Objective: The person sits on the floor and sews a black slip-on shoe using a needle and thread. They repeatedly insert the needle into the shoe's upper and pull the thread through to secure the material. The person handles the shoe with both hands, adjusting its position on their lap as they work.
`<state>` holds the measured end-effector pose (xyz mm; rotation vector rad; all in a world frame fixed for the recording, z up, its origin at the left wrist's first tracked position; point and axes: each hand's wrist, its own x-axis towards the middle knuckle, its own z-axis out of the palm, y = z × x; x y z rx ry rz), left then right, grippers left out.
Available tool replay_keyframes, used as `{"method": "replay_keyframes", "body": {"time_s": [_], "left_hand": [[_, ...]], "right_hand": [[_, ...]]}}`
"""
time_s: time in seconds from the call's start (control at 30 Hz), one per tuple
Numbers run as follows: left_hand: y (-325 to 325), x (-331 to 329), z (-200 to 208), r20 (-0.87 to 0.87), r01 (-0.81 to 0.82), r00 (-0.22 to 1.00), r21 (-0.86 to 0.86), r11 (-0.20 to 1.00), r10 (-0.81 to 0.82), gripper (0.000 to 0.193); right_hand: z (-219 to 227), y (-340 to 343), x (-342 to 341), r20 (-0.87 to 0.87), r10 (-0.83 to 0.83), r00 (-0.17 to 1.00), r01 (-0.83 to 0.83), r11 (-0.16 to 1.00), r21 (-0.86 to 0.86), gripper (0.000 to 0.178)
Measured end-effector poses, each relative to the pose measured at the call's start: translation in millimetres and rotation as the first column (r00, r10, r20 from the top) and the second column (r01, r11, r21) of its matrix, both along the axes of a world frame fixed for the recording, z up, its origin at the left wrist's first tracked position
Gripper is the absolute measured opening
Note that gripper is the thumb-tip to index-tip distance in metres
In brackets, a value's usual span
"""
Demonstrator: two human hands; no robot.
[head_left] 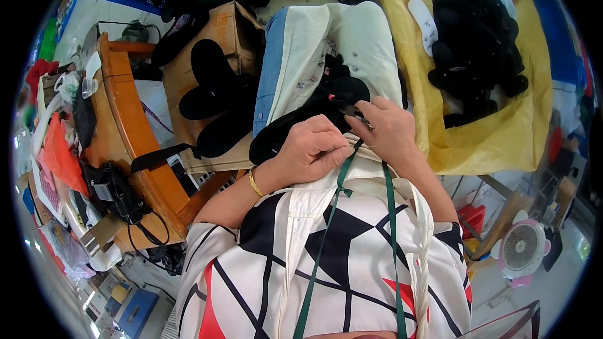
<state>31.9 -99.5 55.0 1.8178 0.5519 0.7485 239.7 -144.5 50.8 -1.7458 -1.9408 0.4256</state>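
Observation:
My left hand (314, 148) is closed in a pinch over my lap, and what its fingertips hold is too fine to make out, perhaps a thread. Close beside it, my right hand (387, 130) is closed around a small dark metal tool (359, 113), mostly hidden by the fingers. Under and ahead of both hands lies a black slipper-shaped piece (301, 113) with a small pink-red spot near its far end. It rests on a pale cloth (370, 44) with small flower marks over my lap. A green cord (393, 232) hangs down to my hands.
Left stands a cardboard box (242, 41) with several black sole-shaped pieces (213, 78) against it, beside a wooden chair (125, 119). Right is a yellow bag (483, 150) full of black pieces (471, 50). A small white fan (522, 246) stands at the lower right.

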Motion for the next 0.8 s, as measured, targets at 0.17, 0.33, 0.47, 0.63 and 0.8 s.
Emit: {"method": "replay_keyframes", "body": {"time_s": [0.17, 0.33, 0.47, 0.63, 0.8], "left_hand": [[1, 0, -2, 0.01, 0.002, 1.0, -0.004, 1.0, -0.002, 0.009], [1, 0, -2, 0.018, -0.003, 1.0, -0.003, 1.0, 0.003, 0.009], [1, 0, -2, 0.022, -0.006, 1.0, 0.0, 1.0, 0.006, 0.009], [-3, -7, -5, -0.029, -0.07, 0.997, -0.242, 0.968, 0.065, 0.01], [5, -2, -6, -0.016, -0.157, 0.973, -0.776, 0.611, 0.229, 0.02]], "right_hand": [[3, 6, -3, 0.06, 0.027, 0.998, -0.026, 1.0, -0.009, 0.02], [2, 8, -3, 0.063, 0.03, 0.998, -0.029, 0.999, -0.013, 0.02], [-1, 8, -4, 0.051, 0.02, 0.999, -0.02, 1.0, 0.009, 0.02], [-1, 4, -5, 0.032, 0.018, 0.999, -0.017, 0.998, -0.054, 0.02], [19, -2, -8, -0.232, 0.048, 0.972, -0.048, 0.999, 0.006, 0.028]]}}
